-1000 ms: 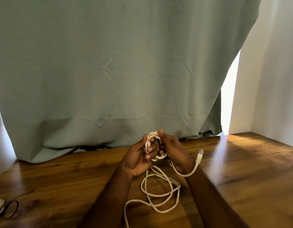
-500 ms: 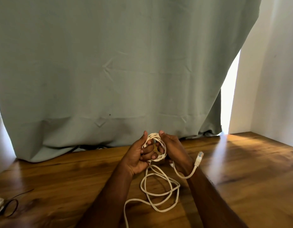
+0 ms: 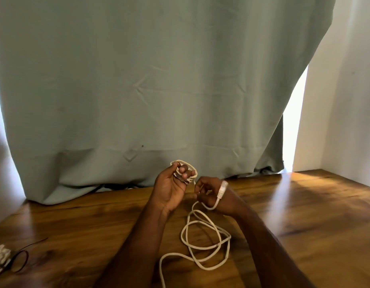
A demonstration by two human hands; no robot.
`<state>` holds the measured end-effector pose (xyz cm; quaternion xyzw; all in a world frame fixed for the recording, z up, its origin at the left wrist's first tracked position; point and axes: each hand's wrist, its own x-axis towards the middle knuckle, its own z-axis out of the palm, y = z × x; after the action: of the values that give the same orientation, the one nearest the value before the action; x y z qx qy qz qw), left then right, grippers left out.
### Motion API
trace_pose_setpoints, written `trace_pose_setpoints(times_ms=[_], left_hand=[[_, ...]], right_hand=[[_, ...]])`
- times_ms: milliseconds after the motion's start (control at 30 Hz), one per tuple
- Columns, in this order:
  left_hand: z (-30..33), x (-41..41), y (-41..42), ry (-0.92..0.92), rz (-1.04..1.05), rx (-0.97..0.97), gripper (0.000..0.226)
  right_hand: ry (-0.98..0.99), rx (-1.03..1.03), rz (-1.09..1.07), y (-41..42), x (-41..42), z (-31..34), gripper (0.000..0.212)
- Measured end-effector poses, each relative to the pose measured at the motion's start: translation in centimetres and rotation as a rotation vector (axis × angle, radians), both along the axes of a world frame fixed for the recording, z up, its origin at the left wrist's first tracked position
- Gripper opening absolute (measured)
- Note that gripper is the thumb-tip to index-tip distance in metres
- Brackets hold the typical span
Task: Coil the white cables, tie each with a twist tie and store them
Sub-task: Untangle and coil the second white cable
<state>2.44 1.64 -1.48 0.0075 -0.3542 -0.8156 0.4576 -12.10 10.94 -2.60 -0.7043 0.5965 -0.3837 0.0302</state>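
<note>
- While raised above the middle of the desk (image 3: 304,215), left hand (image 3: 169,188) palm up, fingers curled round a small coil (image 3: 185,170) of white cable (image 3: 205,238), loops wound about the fingertips.
- Just right of it and a little lower, right hand (image 3: 213,194), fingers curled, pinching a strand of the same cable near the coil.
- Draped against the back of the right hand, the cable's clear plug (image 3: 222,189), pointing upward, with its lead bending under the wrist.
- Below both hands, loose on the wood near the front edge, the uncoiled remainder in several overlapping loops, one strand trailing off the bottom of the view.
- Near the front left corner, a second bundle of white cable (image 3: 0,257), partly cut off by the frame, touching a thin dark wire loop (image 3: 20,261).
- Along the back edge, a pale green curtain (image 3: 159,90) hanging to the desk top, with a bright gap and white wall (image 3: 350,100) at the right.
</note>
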Motion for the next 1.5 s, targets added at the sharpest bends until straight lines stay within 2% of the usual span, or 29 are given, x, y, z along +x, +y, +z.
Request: trace_pose_setpoints(times_ms=[33, 67, 200, 267, 333, 433, 500, 600, 767, 867, 933, 1000, 1067, 1133, 1200, 1267, 1367, 1500], left_hand=[[0.1, -0.2, -0.1, -0.022, 0.034, -0.007, 0.013], [0.2, -0.4, -0.2, -0.056, 0.067, -0.011, 0.012], [0.3, -1.2, 0.4, -0.226, 0.227, -0.034, 0.022], [0.1, -1.3, 0.8, -0.359, 0.305, -0.106, 0.027], [-0.3, -1.1, 0.8, -0.501, 0.382, -0.224, 0.030], [-0.6, -0.9, 1.0, -0.677, 0.480, -0.437, 0.024], [-0.6, -1.3, 1.9, -0.733, 0.441, -0.519, 0.020], [-0.5, -1.5, 3.5, -0.657, 0.273, -0.414, 0.030], [-1.0, -1.6, 3.8, -0.687, 0.216, -0.432, 0.062], [-1.5, -1.7, 3.7, -0.665, 0.172, -0.387, 0.074], [-1.5, -1.6, 3.8, -0.687, 0.196, -0.348, 0.073], [-1.4, -1.6, 3.5, -0.685, 0.202, -0.321, 0.068], [-1.5, -1.5, 3.2, -0.622, 0.133, -0.304, 0.064], [-2.0, -1.2, 2.6, -0.519, 0.008, -0.288, 0.066], [-2.3, -1.0, 2.2, -0.410, -0.126, -0.263, 0.067], [-2.3, -0.9, 2.3, -0.339, -0.221, -0.235, 0.054], [-2.0, -0.9, 2.7, -0.336, -0.244, -0.227, 0.039], [-1.9, -0.6, 2.4, -0.403, -0.185, -0.232, 0.045]], right_hand=[[0.026, 0.014, 0.039, 0.1, 0.2, 0.3, 0.004], [0.017, 0.046, 0.069, 0.3, 0.4, 0.6, 0.004], [-0.235, 0.219, 0.140, 1.4, 1.5, 1.7, 0.022], [-0.286, 0.252, 0.141, 1.7, 1.7, 1.8, 0.028], [-0.210, 0.203, 0.153, 1.9, 1.7, 2.0, 0.030], [-0.136, 0.079, 0.136, 1.8, 1.9, 2.2, 0.014], [-0.136, -0.022, 0.080, 1.7, 2.2, 2.3, 0.021], [-0.222, -0.125, 0.041, 1.7, 2.5, 2.4, 0.025], [-0.398, -0.139, 0.060, 1.8, 2.4, 2.6, 0.019], [-0.407, -0.239, -0.074, 1.4, 1.9, 2.2, 0.030], [-0.252, -0.313, -0.225, 1.1, 1.2, 1.7, 0.040], [-0.033, -0.303, -0.333, 0.6, 0.7, 1.0, 0.050], [0.059, -0.272, -0.298, 0.2, 0.5, 0.4, 0.053], [-0.055, -0.250, -0.158, 0.0, 0.6, 0.0, 0.050], [-0.167, -0.249, -0.117, -0.1, 0.6, 0.0, 0.049], [-0.208, -0.286, -0.116, -0.1, 0.5, 0.0, 0.048], [-0.240, -0.347, -0.091, -0.2, 0.5, 0.1, 0.041], [-0.228, -0.415, -0.117, -0.5, 0.4, -0.3, 0.042]])
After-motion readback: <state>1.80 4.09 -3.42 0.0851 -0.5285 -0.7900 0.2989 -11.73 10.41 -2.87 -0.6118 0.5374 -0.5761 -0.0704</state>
